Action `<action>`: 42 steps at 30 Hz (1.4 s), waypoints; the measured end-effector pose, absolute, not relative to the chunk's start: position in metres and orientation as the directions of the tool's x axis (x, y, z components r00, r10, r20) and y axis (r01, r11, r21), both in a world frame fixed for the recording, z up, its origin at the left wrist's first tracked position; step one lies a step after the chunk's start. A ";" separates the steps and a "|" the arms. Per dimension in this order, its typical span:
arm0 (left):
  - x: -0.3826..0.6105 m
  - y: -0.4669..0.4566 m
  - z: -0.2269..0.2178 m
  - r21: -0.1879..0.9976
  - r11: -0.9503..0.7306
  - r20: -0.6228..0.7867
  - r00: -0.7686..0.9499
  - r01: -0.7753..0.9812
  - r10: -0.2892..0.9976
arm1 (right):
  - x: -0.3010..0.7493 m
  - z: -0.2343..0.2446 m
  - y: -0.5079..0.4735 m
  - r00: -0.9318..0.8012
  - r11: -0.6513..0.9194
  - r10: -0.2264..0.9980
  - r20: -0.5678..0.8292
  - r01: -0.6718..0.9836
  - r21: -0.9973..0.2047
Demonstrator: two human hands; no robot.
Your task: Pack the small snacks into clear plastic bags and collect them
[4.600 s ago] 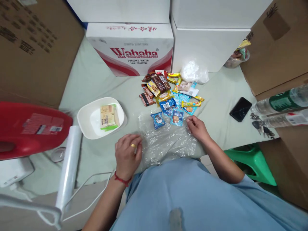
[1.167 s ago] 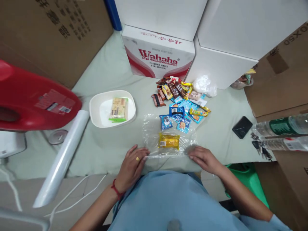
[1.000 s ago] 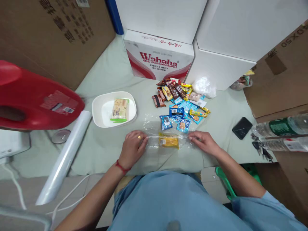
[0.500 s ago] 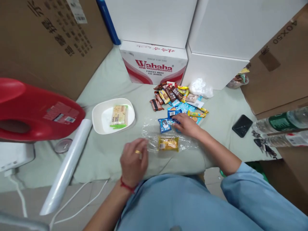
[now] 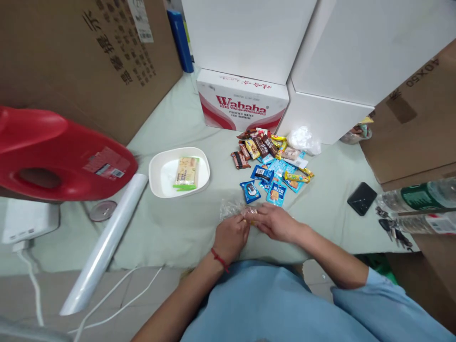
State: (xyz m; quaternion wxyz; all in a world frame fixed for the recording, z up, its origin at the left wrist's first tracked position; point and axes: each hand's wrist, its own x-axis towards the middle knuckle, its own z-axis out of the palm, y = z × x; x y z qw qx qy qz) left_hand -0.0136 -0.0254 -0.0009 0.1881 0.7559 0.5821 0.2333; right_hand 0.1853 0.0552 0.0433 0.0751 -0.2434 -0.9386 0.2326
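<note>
At the front of the cloth-covered table my hands meet over clear plastic film (image 5: pixel 231 207). My left hand (image 5: pixel 232 237), a red cord at its wrist, has its fingers closed on the film. From the other side my right hand (image 5: pixel 278 223) is bent over the film, fingers pressed together on it. Under the fingers only a bit of a yellowish snack packet (image 5: pixel 252 213) shows; most of it is hidden. Just beyond lie blue snack packets (image 5: pixel 250 192) and a light-blue packet (image 5: pixel 276 193). A heap of brown-wrapped snacks (image 5: pixel 261 146) sits farther back.
A white tray (image 5: pixel 155 183) on the left holds a green-and-cream packet (image 5: pixel 186 172). Nearby are a film roll (image 5: pixel 107 242) and a red jug (image 5: pixel 71 152). A Wahaba-style printed carton (image 5: pixel 244 105) stands behind; a phone (image 5: pixel 362 198), keys (image 5: pixel 394 232) and bottles (image 5: pixel 420 195) lie right.
My right hand has left the blue packets and come down to the film. My left hand has moved right to meet it, and the yellow packet is now mostly covered. The view has shifted slightly.
</note>
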 end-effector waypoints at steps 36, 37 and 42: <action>0.023 -0.030 0.024 0.536 -0.324 0.115 0.314 0.779 0.943 | 0.240 0.041 0.012 -0.582 0.502 0.800 0.146 0.517 -0.694; 0.023 -0.031 0.023 0.494 -0.329 0.106 0.320 0.804 0.941 | 0.245 0.037 0.011 -0.448 0.437 0.880 0.158 0.636 -0.636; 0.019 -0.033 0.029 0.415 -0.363 0.089 0.360 0.834 0.929 | 0.259 0.031 0.008 -0.288 0.254 0.958 -0.016 0.868 -0.426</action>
